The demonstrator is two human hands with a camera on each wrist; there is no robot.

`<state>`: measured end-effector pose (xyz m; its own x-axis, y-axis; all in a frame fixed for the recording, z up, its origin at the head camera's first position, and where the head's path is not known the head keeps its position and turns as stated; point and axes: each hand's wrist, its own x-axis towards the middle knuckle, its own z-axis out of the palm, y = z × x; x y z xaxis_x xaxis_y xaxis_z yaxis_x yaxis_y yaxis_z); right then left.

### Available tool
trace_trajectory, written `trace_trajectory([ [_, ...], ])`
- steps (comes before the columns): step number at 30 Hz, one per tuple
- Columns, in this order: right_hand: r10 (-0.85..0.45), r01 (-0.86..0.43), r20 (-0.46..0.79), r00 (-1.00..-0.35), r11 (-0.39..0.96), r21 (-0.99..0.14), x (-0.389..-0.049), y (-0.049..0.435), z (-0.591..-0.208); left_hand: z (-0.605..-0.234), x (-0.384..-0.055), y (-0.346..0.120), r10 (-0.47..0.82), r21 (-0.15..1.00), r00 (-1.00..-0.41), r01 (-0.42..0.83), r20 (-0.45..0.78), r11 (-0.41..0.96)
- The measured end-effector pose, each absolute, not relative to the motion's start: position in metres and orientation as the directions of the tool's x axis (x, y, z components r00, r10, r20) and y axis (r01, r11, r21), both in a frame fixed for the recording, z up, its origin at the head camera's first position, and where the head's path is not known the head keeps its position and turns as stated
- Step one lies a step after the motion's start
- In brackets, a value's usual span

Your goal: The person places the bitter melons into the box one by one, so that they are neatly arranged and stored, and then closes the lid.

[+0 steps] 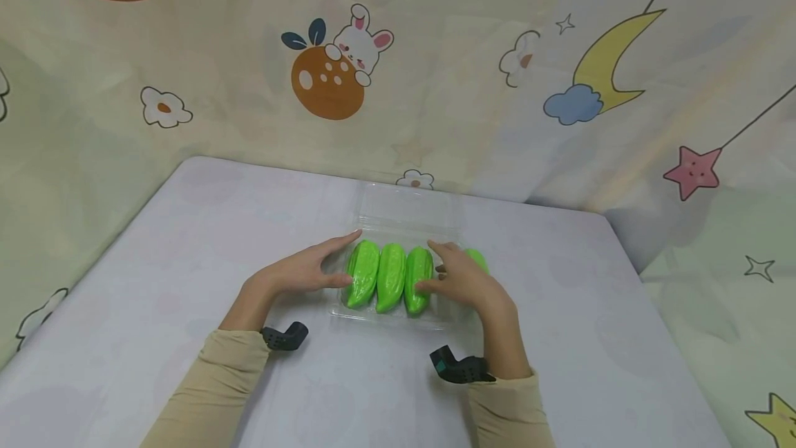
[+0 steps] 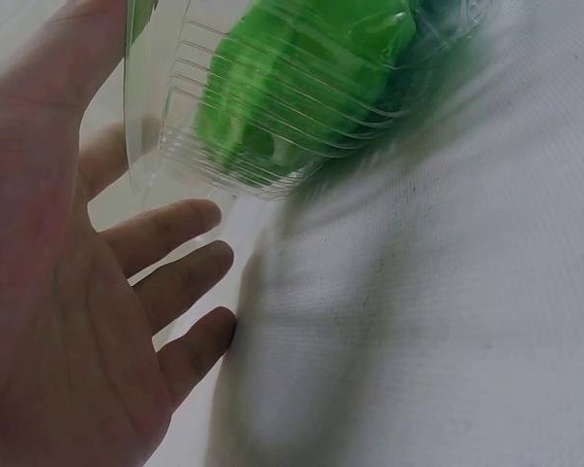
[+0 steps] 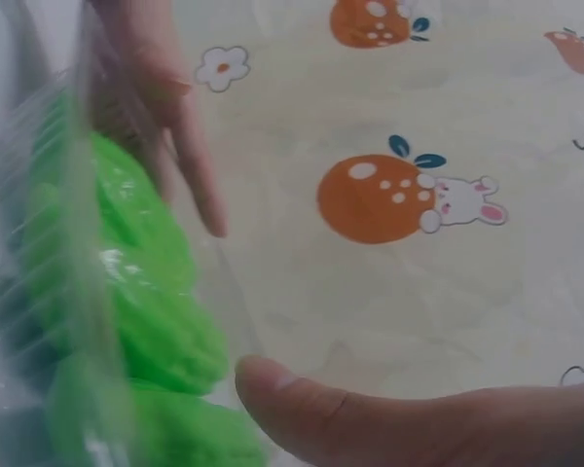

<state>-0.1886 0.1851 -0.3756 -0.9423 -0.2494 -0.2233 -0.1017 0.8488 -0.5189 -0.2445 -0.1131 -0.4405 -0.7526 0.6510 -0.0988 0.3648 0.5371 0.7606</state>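
A clear plastic box [image 1: 387, 319] lies on the table with its lid [image 1: 407, 207] folded back. Side by side in it are three bright green, glossy, ridged, cucumber-like pieces [image 1: 391, 278]. My left hand [image 1: 301, 272] is at the box's left side, fingers extended, thumb by the leftmost piece; its palm [image 2: 63, 292] faces the box wall in the left wrist view. Over the right part of the box is my right hand [image 1: 466, 282], fingers spread and bent slightly, thumb overlapping the third piece. Another green piece [image 1: 477, 258] shows beyond that hand, mostly hidden by it.
The box stands on a white-covered table [image 1: 267, 199], near its far edge. Behind the table hangs a patterned cloth [image 1: 236, 33] with cartoon prints. A black wrist camera [image 1: 286, 336] sits on my left wrist and another black camera [image 1: 459, 366] on my right.
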Motion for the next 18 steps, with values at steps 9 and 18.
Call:
trace_trajectory([
  [9, -0.221, -0.13, -0.096, -0.971, 0.815, -0.565, -0.179, 0.217, -0.351, -0.44, -0.245, -0.113, 0.653, 0.762, -0.751, 0.367, -0.095, 0.533],
  [18, -0.2, -0.122, -0.045, -0.979, 0.747, -0.653, -0.175, 0.272, -0.358, -0.44, -0.244, -0.114, 0.653, 0.764, -0.752, 0.365, -0.096, 0.533],
])
